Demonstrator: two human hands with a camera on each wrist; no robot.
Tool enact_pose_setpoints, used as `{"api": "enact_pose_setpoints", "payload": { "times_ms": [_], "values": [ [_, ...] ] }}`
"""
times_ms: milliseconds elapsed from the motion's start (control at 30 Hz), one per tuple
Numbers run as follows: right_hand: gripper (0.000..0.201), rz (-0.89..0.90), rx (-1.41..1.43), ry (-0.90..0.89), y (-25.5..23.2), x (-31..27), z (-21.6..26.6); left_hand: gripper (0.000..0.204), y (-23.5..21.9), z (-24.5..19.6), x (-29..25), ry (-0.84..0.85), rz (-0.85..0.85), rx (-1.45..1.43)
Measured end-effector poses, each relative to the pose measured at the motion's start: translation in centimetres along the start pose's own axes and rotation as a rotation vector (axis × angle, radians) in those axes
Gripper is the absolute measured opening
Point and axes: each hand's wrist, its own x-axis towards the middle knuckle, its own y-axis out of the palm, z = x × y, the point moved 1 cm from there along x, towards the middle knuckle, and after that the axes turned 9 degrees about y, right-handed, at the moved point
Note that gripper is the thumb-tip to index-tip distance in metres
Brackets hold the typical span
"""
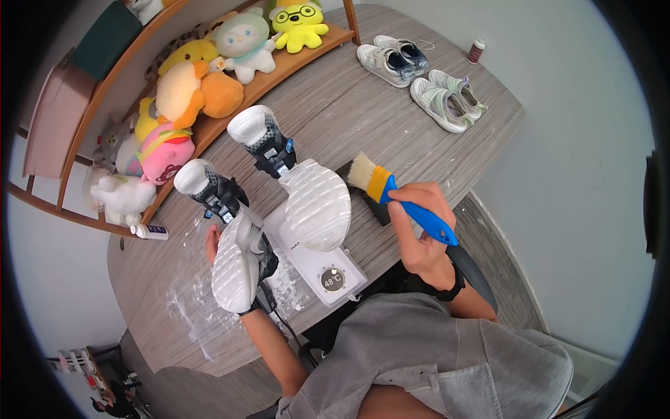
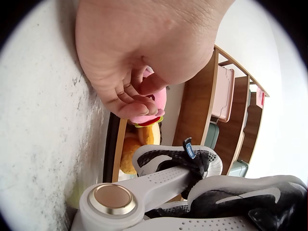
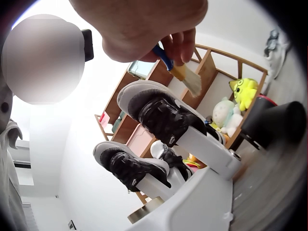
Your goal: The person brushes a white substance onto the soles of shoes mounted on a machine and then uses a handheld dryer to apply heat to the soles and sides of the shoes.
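My right hand (image 1: 427, 230) grips the blue handle of a paintbrush (image 1: 377, 183), its yellow ferrule and pale bristles pointing toward the shoes. A white shoe dryer (image 1: 333, 297) reading 48°C stands on the table. Black-and-white sneakers sit on its arms: one front sneaker (image 1: 317, 209) and another front sneaker (image 1: 237, 269) show ribbed pale soles. Behind them are two more sneakers, a rear right one (image 1: 259, 140) and a rear left one (image 1: 202, 185). Partly hidden behind the front left sneaker, my left hand (image 2: 139, 53) rests low by the tabletop, fingers loosely bent, holding nothing.
White powder (image 1: 195, 314) is smeared over the table. A dark box (image 1: 379, 211) lies below the brush. Two pairs of shoes, white sneakers (image 1: 380, 64) and green-trimmed ones (image 1: 441, 105), stand at the far end near a small bottle (image 1: 476, 51). Plush toys (image 1: 166, 152) line a wooden shelf.
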Motion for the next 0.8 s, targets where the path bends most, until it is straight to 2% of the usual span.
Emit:
{"api": "enact_pose_setpoints", "payload": {
  "times_ms": [133,267,333,433,567,633,667,800],
  "values": [
    [0.018,0.049,-0.007,0.006,1.2,0.2,-0.2,0.056,-0.5,1.3,0.5,0.086,-0.008,0.11],
    [0.021,0.159,-0.016,-0.022,1.8,-0.3,0.1,0.052,-0.4,1.2,0.5,0.111,-0.044,0.15],
    [0.022,0.161,-0.005,-0.055,1.4,-0.5,0.5,0.049,-0.4,0.7,0.7,0.085,-0.006,0.144],
    [0.025,0.161,0.015,-0.108,0.2,-1.0,0.9,0.06,-0.1,0.4,0.3,0.089,-0.018,0.137],
    [0.029,0.185,0.215,-0.144,-0.6,-2.3,1.5,0.061,0.9,-1.5,0.3,0.013,-0.03,0.108],
    [0.025,0.227,0.359,-0.177,-0.5,-3.1,2.3,0.046,2.1,-2.9,0.5,-0.012,-0.111,-0.032],
    [0.022,0.247,0.446,-0.196,-0.2,-3.4,2.3,0.039,2.2,-2.7,0.7,0.005,-0.154,0.008],
    [0.027,0.378,0.457,-0.189,1.3,-4.1,3.7,0.032,2.0,-1.5,1.2,-0.089,-0.219,-0.193]
  ]
}}
